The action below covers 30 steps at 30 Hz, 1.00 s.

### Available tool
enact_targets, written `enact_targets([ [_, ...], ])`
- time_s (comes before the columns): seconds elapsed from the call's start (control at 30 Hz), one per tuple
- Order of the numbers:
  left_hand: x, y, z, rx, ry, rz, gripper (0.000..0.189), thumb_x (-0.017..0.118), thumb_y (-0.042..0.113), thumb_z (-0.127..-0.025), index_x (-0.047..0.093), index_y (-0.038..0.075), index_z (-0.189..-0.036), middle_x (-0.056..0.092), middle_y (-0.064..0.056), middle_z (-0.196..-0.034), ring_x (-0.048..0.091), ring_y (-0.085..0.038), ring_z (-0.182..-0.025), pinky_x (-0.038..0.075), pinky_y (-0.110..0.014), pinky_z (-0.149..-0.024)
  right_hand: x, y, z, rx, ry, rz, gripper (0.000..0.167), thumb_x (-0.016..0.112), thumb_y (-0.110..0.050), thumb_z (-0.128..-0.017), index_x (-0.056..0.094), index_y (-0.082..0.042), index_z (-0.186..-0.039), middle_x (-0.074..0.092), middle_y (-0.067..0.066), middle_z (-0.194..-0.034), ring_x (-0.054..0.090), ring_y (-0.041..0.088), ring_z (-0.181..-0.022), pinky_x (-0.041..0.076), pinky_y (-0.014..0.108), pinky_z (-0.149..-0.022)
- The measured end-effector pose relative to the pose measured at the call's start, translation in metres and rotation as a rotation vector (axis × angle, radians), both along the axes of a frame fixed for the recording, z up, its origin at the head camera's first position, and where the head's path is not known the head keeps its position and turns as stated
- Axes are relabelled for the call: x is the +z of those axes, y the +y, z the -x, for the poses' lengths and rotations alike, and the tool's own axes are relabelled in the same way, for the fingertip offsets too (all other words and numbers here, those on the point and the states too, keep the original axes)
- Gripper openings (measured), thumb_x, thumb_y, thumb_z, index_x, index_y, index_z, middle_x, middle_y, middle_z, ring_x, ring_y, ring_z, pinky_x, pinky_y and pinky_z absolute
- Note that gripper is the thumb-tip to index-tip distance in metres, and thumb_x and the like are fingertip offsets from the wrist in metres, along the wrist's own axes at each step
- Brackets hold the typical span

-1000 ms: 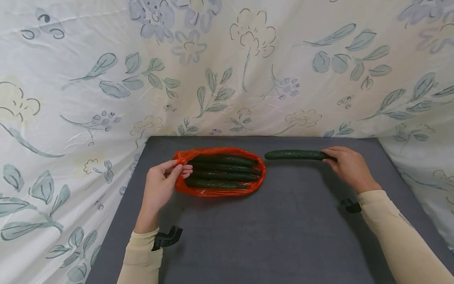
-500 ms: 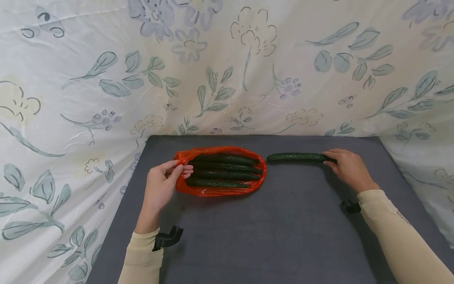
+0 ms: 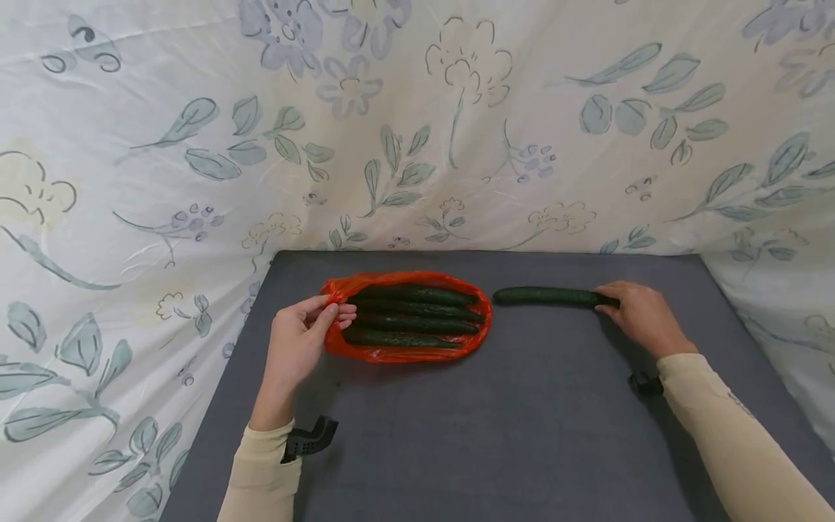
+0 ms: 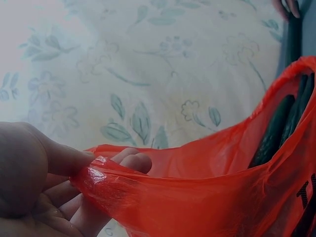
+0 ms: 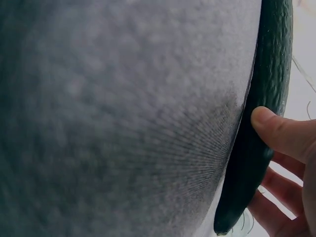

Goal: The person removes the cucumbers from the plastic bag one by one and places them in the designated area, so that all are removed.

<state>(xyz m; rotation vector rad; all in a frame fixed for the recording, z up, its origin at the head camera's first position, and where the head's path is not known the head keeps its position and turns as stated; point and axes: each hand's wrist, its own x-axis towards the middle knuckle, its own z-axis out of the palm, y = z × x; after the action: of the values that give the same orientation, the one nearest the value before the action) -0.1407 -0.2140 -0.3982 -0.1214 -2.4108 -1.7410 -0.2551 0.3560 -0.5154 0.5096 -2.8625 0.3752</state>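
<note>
A red bag (image 3: 391, 354) with four cucumbers (image 3: 417, 323) inside is pinched at its rim by the left hand (image 3: 296, 341). A loose cucumber (image 3: 544, 296) is gripped near one end by the right hand (image 3: 639, 312), its tip just beside the bag. One cucumber's transfer seems in hand — in or out cannot be told — and a spread bag mouth seems called for next.

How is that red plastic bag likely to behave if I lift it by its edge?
The red bag will probably be floppy, since its thin rim wrinkles where the left hand pinches it. With four cucumbers lying inside, it would likely sag and pull downward. Its shiny surface suggests it may feel a little slippery.
</note>
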Motion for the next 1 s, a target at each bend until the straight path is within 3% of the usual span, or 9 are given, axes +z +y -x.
enact_targets([
  [0.33, 0.001, 0.000, 0.000, -0.004, 0.007, 0.000, 0.027, 0.064, 0.002, -0.110, 0.070, -0.010, -0.133, 0.079, -0.021, -0.112, 0.080, -0.016, -0.092, 0.064, -0.029, -0.086, -0.002, -0.003, -0.001, -0.015, -0.005, 0.002, 0.041, 0.089, -0.002, -0.088, 0.076, 0.005, -0.126, 0.072, 0.030, -0.125, 0.068, 0.049, -0.113, 0.055, 0.069, -0.093],
  [0.73, 0.002, 0.000, 0.000, 0.011, 0.026, 0.028, 0.027, 0.064, 0.004, -0.110, 0.071, -0.009, -0.133, 0.079, -0.019, -0.111, 0.080, -0.014, -0.090, 0.063, -0.027, -0.086, 0.009, -0.008, -0.002, -0.047, -0.149, -0.011, 0.040, 0.086, -0.011, -0.094, 0.074, 0.005, -0.129, 0.067, 0.033, -0.132, 0.063, 0.052, -0.120, 0.050, 0.073, -0.099],
  [1.0, 0.001, 0.000, 0.001, 0.006, 0.027, 0.022, 0.028, 0.064, 0.004, -0.110, 0.070, -0.010, -0.134, 0.079, -0.020, -0.112, 0.080, -0.014, -0.090, 0.063, -0.027, -0.086, 0.011, -0.009, -0.004, -0.048, -0.134, 0.003, 0.039, 0.084, -0.009, -0.095, 0.074, 0.006, -0.129, 0.067, 0.033, -0.132, 0.063, 0.053, -0.121, 0.049, 0.074, -0.099],
])
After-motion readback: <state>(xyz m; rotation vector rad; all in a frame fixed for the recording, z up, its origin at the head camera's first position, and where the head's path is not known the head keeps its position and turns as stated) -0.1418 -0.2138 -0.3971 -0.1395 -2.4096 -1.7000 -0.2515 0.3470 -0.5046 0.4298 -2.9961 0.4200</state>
